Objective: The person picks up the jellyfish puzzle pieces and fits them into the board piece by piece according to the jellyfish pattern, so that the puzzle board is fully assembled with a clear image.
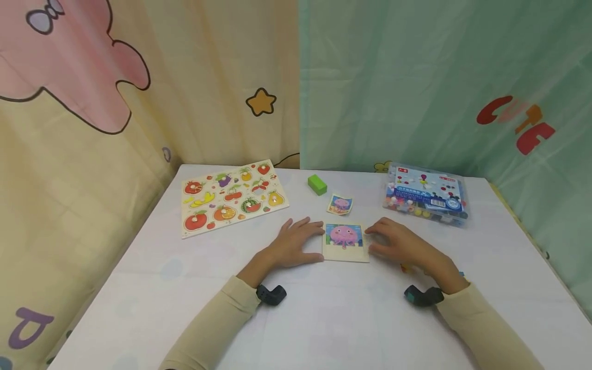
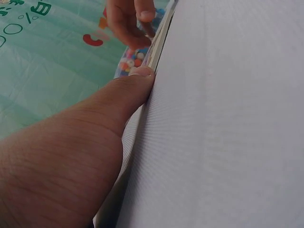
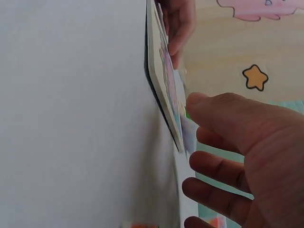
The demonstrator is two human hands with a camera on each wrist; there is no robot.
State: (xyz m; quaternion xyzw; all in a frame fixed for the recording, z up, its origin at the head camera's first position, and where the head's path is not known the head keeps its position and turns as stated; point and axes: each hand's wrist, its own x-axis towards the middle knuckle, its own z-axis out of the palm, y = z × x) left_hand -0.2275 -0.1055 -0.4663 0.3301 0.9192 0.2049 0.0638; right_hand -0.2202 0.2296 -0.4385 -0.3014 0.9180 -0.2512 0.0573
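A square pale puzzle board (image 1: 346, 254) lies flat in the middle of the table, with a pink octopus picture (image 1: 344, 236) across its upper part and a bare strip below. At its left edge is my left hand (image 1: 296, 244), thumb and fingers spread; in the left wrist view its thumb (image 2: 137, 78) touches the board's edge. My right hand (image 1: 395, 241) is beside the right edge. Its fingers are loosely bent and hold nothing, and in the right wrist view the thumb (image 3: 204, 107) stands apart from the board. Behind the board lies a small octopus picture card (image 1: 340, 204).
A fruit peg puzzle (image 1: 236, 198) lies at the back left. Near the card sits a green block (image 1: 317, 185). At the back right is a clear plastic box (image 1: 425, 195) of coloured balls. Small colourful pieces (image 1: 405, 268) are partly hidden under the right forearm. Curtains border the table.
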